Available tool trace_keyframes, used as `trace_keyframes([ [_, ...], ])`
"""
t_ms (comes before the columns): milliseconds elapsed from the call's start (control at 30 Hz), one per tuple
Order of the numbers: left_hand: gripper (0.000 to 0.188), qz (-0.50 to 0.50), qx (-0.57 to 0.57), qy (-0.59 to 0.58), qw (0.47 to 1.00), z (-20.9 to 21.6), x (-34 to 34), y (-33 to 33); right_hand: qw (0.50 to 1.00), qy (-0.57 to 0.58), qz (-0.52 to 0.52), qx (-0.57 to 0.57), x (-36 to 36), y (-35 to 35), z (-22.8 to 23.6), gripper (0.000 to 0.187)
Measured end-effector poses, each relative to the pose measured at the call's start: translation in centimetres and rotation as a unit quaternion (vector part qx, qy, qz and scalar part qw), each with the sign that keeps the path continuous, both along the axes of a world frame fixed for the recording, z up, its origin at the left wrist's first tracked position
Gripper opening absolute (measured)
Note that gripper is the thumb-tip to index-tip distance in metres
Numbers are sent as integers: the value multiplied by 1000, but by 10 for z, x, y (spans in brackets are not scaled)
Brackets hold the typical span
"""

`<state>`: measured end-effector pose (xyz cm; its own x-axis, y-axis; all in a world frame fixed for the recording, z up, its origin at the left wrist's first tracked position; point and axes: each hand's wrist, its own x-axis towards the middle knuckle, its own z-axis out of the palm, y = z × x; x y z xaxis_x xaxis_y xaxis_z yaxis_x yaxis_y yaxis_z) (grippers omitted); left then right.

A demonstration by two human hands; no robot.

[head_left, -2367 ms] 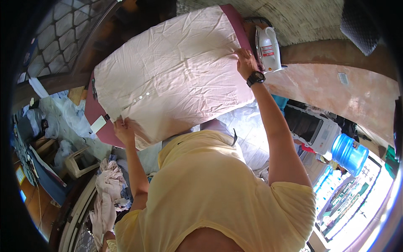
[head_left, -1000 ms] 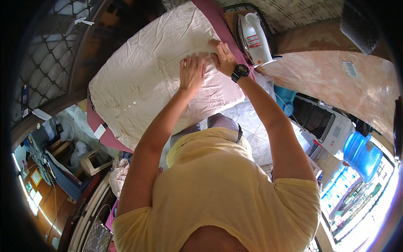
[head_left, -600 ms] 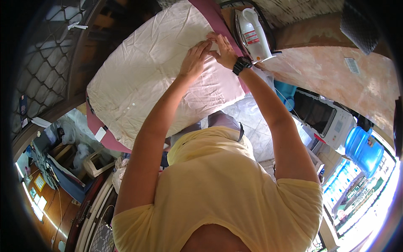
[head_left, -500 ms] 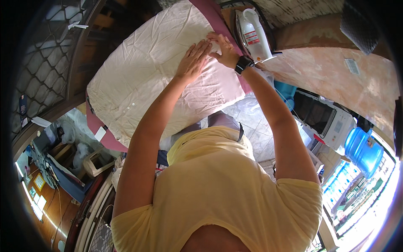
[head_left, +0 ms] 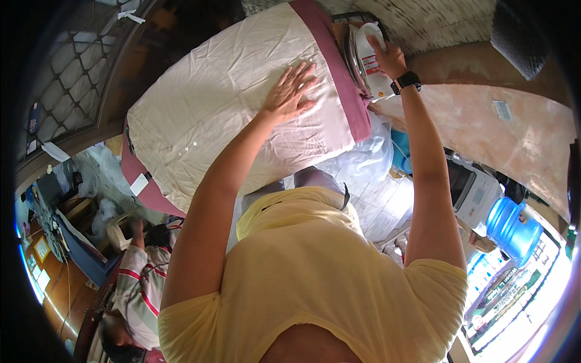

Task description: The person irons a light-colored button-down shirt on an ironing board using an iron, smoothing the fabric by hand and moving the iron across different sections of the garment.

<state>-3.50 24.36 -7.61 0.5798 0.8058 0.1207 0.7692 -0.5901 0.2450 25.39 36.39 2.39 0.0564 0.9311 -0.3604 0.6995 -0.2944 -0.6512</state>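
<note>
A creased cream cloth (head_left: 224, 97) with several small white buttons lies spread over a board-like surface, and maroon fabric (head_left: 330, 66) borders it on the right. My left hand (head_left: 288, 95) rests flat on the cloth with fingers spread, holding nothing. Off the board's right end, my right hand (head_left: 392, 60) has its fingers curled round the handle of a white clothes iron (head_left: 370, 63). The hand hides part of that handle. A dark watch (head_left: 406, 82) is on my right wrist.
A lattice door (head_left: 69, 85) stands at the left. At the lower left is another person in a striped shirt (head_left: 139, 278). Clear plastic (head_left: 369, 145) hangs by the board's right corner, near a stone-like wall (head_left: 472, 109). A blue water jug (head_left: 514, 230) and white appliance (head_left: 478, 196) are further right.
My right hand has left the cloth and moved right onto the iron. My left hand stays on the cloth, fingers now more spread. Another person has come into view at the lower left.
</note>
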Motion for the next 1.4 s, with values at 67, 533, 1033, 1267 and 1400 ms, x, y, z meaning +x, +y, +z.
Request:
trace_keyframes([
  [67, 67, -1, -4, -32, 999, -7, -2, -1, 990, -35, 89, 100, -10, 1, 19, 76],
  [533, 85, 168, -13, 24, 985, -4, 39, -91, 858, -172, 463, 144, -78, -26, 41, 66],
  [1033, 32, 164, -36, -383, 909, 0, -5, -91, 815, -104, 530, 211, -53, -12, 14, 67],
  [1267, 23, 327, 53, -276, 902, 17, -36, -13, 818, -122, 519, 217, -64, -25, 11, 66],
  [1400, 24, 288, 20, -191, 938, 4, -50, 7, 821, -107, 516, 219, -61, -22, 6, 66],
])
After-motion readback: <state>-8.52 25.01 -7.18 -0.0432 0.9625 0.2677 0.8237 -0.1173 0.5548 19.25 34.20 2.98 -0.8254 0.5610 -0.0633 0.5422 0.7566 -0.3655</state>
